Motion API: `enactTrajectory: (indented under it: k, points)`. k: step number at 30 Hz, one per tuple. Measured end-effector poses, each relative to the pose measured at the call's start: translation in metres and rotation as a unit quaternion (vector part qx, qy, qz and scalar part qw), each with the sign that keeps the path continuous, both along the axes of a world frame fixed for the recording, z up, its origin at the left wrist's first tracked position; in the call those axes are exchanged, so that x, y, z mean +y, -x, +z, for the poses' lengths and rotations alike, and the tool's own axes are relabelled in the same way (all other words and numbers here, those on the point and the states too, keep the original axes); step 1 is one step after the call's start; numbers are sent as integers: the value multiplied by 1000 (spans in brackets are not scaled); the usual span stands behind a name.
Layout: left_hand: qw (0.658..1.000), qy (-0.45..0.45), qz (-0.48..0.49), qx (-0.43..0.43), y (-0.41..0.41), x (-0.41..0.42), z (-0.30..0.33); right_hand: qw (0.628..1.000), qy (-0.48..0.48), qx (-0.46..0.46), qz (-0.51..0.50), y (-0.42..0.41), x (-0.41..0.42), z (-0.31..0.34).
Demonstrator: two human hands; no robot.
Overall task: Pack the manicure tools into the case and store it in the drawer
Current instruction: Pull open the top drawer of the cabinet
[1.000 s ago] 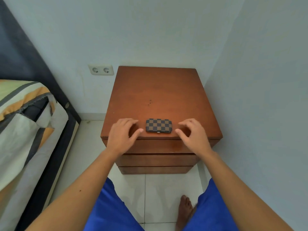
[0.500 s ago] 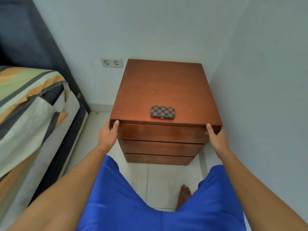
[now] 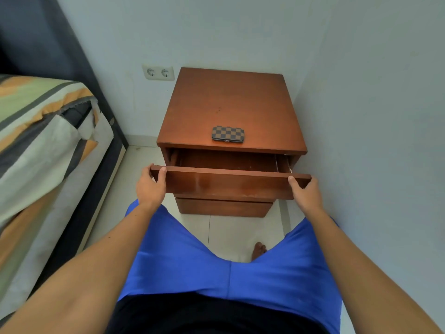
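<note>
Left hand (image 3: pixel 149 186) and right hand (image 3: pixel 305 192) gripping drawer (image 3: pixel 228 183) front ends

case (image 3: pixel 228 134): checkered brown, closed, flat on nightstand top near front edge | top drawer (image 3: pixel 228 183): part open

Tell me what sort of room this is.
Most likely a bedroom: a bed with striped bedding stands beside a wooden nightstand in a corner, below a double wall socket.
</note>
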State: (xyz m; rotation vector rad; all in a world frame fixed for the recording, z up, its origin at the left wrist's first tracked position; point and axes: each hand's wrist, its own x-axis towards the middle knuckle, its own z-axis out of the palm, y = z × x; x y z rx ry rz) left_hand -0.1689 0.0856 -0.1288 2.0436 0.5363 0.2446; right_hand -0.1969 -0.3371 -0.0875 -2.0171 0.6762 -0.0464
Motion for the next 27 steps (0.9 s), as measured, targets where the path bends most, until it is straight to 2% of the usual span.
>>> enactTrajectory:
  k: [6,20,27]
  points:
    - [999,-19,4,-30,48,3,-12,999,25,-17,-14,47,7,-8]
    - [998,-57,2,-24,93,7,-5,999,30,-33,-26,93,14,-8]
    - [993,-96,-52,-55,64,5,23,987,103,-124,11,63,26,20]
